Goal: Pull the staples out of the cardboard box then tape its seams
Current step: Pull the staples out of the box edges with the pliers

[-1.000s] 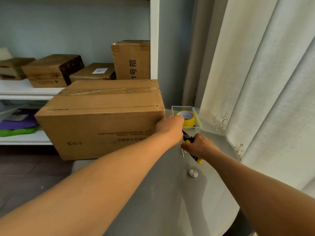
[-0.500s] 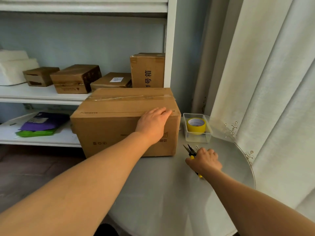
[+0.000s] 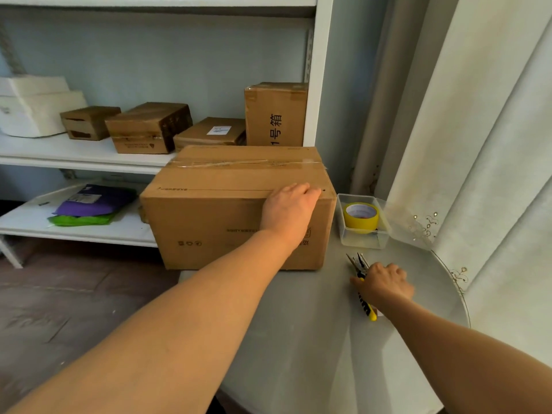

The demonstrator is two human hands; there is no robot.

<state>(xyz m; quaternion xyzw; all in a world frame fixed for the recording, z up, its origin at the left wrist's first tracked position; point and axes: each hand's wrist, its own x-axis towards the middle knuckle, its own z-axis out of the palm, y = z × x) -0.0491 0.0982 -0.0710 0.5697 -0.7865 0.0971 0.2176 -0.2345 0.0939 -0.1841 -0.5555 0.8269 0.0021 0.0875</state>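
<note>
The big cardboard box (image 3: 215, 222) stands on the round grey table (image 3: 298, 339), with clear tape along its top seam. My left hand (image 3: 288, 209) lies on the box's front face near the right corner, fingers hooked over the top edge. My right hand (image 3: 385, 283) is down on the table to the right of the box, closed over the yellow-and-black pliers (image 3: 360, 267). Their jaws stick out toward the box and a handle end shows behind my hand. A yellow tape roll (image 3: 360, 216) sits in a clear plastic tray (image 3: 364, 242) beside the box.
A white shelf unit (image 3: 89, 156) behind the table carries several smaller cardboard boxes (image 3: 149, 127) and a purple packet (image 3: 92, 200) lower down. A pale curtain (image 3: 478, 144) hangs close along the table's right edge. Brown floor lies to the left.
My right hand came away from the box's right corner and went down to the table with the pliers. My left hand slid from that corner up to the front top edge.
</note>
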